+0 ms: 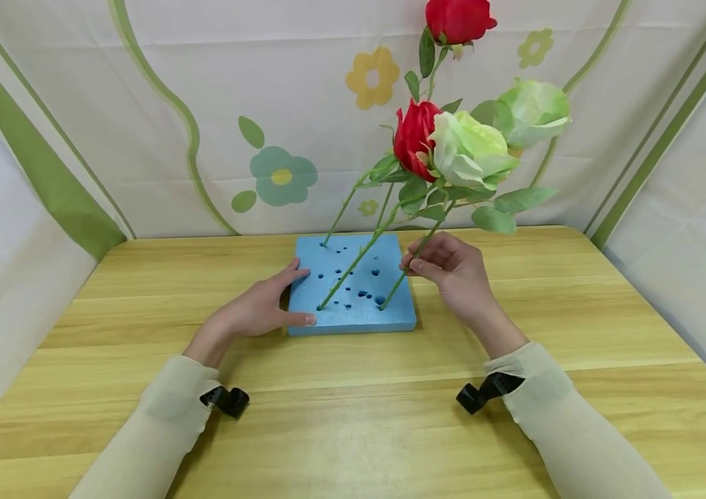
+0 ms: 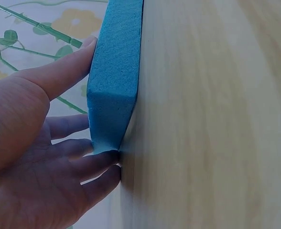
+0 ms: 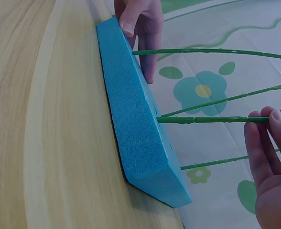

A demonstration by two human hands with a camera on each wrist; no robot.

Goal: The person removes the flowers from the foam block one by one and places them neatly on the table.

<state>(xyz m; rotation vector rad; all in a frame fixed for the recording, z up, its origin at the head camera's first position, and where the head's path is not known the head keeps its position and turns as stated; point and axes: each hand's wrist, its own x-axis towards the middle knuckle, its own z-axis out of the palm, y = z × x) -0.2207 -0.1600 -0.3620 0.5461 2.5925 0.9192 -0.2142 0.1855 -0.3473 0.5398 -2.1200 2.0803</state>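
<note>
A blue foam block (image 1: 353,327), pitted with several holes, lies flat on the table with artificial roses standing in it. My left hand (image 1: 259,305) rests along its left side, thumb on the top near the front corner, fingers extended against the side and back; the left wrist view shows the fingertips (image 2: 113,174) at the block's lower edge. My right hand (image 1: 455,274) pinches a green rose stem (image 1: 397,285) between thumb and fingers, above the front right hole where its lower end sits. Two red roses (image 1: 414,138) and two pale green roses (image 1: 474,156) lean to the right overhead.
Another stem (image 1: 342,213) stands in the back left hole, and a further stem (image 1: 353,267) slants from the front left hole. Behind the wooden table (image 1: 353,416) hangs a flower-printed curtain (image 1: 159,138). Black wrist cameras (image 1: 228,400) sit on both cuffs.
</note>
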